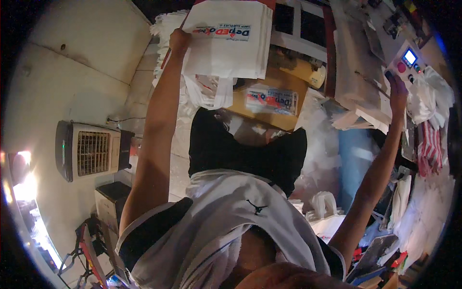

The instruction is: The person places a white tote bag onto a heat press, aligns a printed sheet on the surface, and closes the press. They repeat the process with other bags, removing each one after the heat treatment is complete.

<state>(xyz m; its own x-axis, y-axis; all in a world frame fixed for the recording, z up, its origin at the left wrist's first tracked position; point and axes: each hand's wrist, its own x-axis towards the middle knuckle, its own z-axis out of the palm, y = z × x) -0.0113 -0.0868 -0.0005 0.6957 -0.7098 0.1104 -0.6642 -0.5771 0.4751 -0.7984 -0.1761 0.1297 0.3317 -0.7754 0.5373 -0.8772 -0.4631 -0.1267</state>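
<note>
At the upper left, my left hand (179,41) is closed around a thin red bar at the left edge of a stack of white printed bags (227,54). White bag handles (225,94) hang below that stack. My right hand (397,86) reaches to the upper right, its fingers at a control panel (404,65) with a lit screen, a round red button and small knobs. Whether a fingertip presses anything there is not clear. A tan panel or frame (249,99) with a printed sheet (271,100) lies between my hands, above my knees.
A yellow machine part (306,74) is beside the tan panel. White plastic bags (429,94) and a red-striped cloth (429,148) hang at the right. An air cooler (94,151) stands at the left. Another handled bag (325,216) lies low on the right.
</note>
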